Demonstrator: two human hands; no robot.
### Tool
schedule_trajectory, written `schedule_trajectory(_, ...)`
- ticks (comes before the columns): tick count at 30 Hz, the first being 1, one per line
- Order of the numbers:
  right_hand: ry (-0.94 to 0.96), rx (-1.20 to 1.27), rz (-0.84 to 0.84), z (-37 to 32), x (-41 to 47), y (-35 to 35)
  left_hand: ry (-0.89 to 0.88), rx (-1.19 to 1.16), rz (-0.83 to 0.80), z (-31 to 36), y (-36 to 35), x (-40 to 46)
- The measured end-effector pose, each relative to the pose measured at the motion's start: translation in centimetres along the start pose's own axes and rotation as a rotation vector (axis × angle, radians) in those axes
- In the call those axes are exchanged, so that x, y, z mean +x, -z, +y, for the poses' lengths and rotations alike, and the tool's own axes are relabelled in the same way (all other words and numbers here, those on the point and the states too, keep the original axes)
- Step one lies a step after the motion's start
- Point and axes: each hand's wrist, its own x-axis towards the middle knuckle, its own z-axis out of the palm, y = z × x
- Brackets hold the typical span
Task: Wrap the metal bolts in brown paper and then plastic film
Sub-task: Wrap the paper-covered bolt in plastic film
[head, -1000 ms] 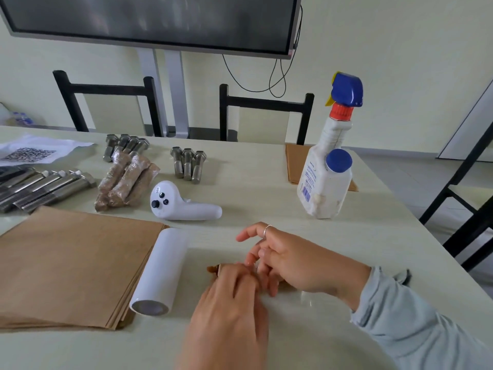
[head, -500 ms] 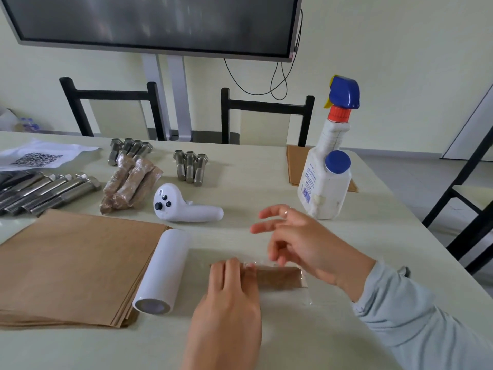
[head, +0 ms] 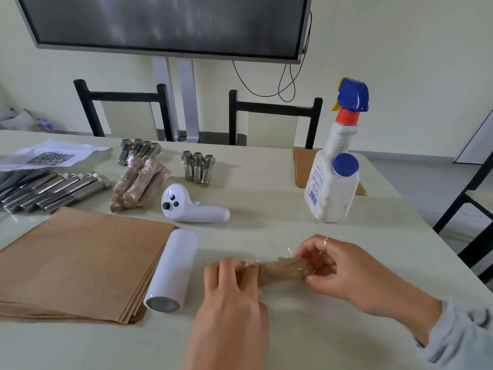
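Long bolts [head: 57, 190]: we see a row of bare, silvery bolts at the far left of the tabletop [head: 280, 209], heads pointing right and away.
Brown paper stack [head: 80, 263]: flat sheets at the left, near edge; the edges fan slightly at the near right corner.
Film roll [head: 173, 271]: a white cylinder lying just beside the stack's right edge, open end toward us.
Finished bundles [head: 140, 182]: three wrapped bolts beyond the stack, brown under glossy film, lying side by side.
Short bolts [head: 198, 168]: three bare bolts, heads away from us, right of the bundles; four more lie behind the bundles.
Left hand [head: 232, 297]: palm down, fingers curled over the left end of the wrapped bolt, gripping it.
Wrapped bolt [head: 282, 268]: lies crosswise near the front edge, between both hands. Brown paper covers it fully; clear film over it shows wrinkles and glints, with loose film at both ends.
Right hand [head: 344, 271]: fingers and thumb pinch the bolt's right end.
Spray bottle [head: 333, 166]: stands upright, beyond the right hand.
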Motion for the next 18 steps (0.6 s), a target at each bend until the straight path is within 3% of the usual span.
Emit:
schedule_trajectory(6,0.268,0.287,0.059,-4.4,1.5,-0.5,0.084,-0.172,0.003,-1.2,0.8,-0.2)
schedule_trajectory(15,0.473,0.049,0.074,-8.3,5.0,-5.1,-0.001,0.12,0.038,-4.3,3.2,-0.5)
schedule_trajectory(18,0.446,0.016,0.054,-8.8,5.6,-5.1,0.13,0.177,0.054,-6.1,5.2,0.0)
